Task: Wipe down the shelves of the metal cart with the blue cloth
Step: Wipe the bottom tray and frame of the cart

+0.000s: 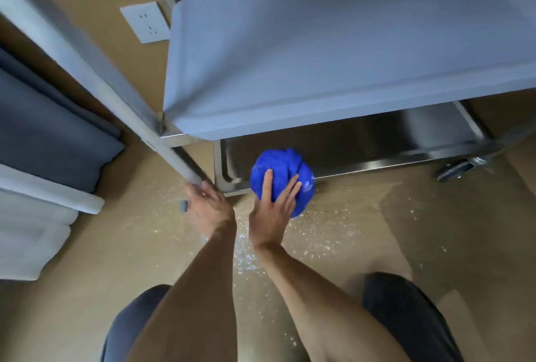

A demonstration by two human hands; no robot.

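Note:
The metal cart has a pale upper shelf (pixel 333 51) filling the top of the view and a shiny bottom shelf (pixel 362 141) beneath it. A bunched blue cloth (pixel 278 167) lies against the bottom shelf's front left rim. My right hand (pixel 275 208) presses on the cloth with straight, spread fingers. My left hand (pixel 207 206) grips the lower end of the cart's slanting corner post (pixel 116 94), fingers curled round it.
A caster wheel (pixel 455 171) sits under the cart's right end. A white wall socket (pixel 146 22) is behind the cart. Grey curtain (pixel 49 129) and white bedding (pixel 32 234) fill the left. My knees (pixel 406 309) are low over the tan floor.

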